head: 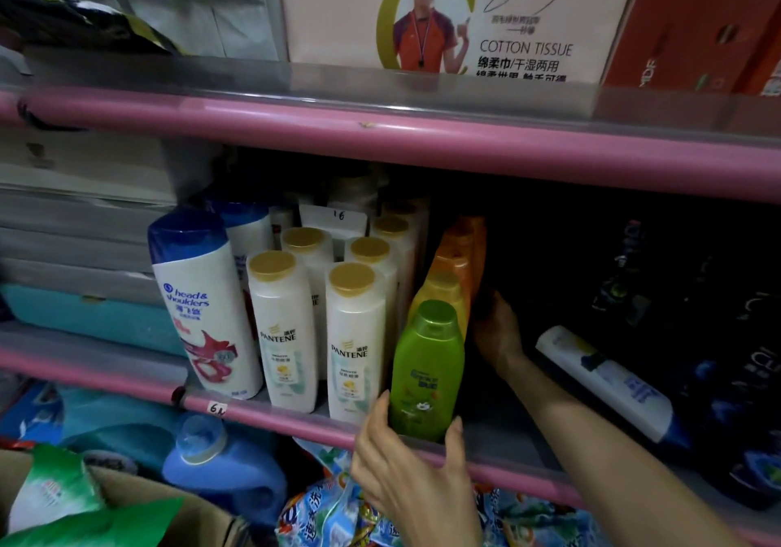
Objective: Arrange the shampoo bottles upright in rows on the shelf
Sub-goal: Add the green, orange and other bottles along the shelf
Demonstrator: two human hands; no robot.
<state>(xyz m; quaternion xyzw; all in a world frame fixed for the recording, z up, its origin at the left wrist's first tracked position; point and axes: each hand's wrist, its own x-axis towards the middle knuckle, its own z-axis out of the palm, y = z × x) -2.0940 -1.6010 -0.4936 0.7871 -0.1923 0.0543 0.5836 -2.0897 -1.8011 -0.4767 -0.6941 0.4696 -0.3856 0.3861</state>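
Observation:
On the pink-edged shelf (270, 414), a green shampoo bottle (426, 371) stands upright at the front. My left hand (408, 468) grips its base from below, thumb and fingers on either side. Behind it a yellow bottle (441, 291) and orange bottles (462, 250) form one row running back. My right hand (498, 335) reaches into the shelf against the right side of that row; its fingers are lost in the dark. To the left stand rows of white Pantene bottles (283, 331) with gold caps and Head & Shoulders bottles (203, 305).
A white bottle with a blue cap (613, 381) lies on its side at the right, with dark bottles (739, 335) beyond it. The upper shelf rail (380, 141) hangs low overhead. Below are a blue detergent jug (219, 462), bags and a cardboard box (126, 496).

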